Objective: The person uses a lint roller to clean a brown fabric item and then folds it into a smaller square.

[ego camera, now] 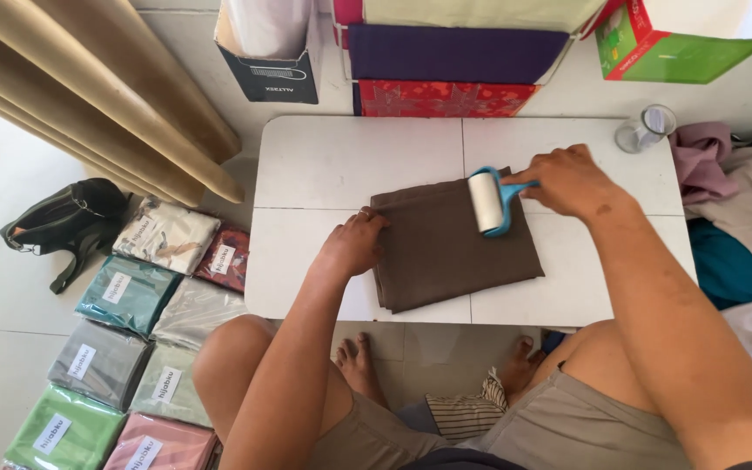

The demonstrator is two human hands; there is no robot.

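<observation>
A folded brown cloth lies on a small white table. My right hand grips the blue handle of a lint roller, whose white roll rests on the cloth's upper right part. My left hand presses down on the cloth's left edge, fingers curled over it.
Several packaged cloths in clear bags lie on the floor at left, beside a black bag. Stacked fabric boxes and a green carton stand beyond the table. A glass jar sits at its far right corner; loose clothes pile at right.
</observation>
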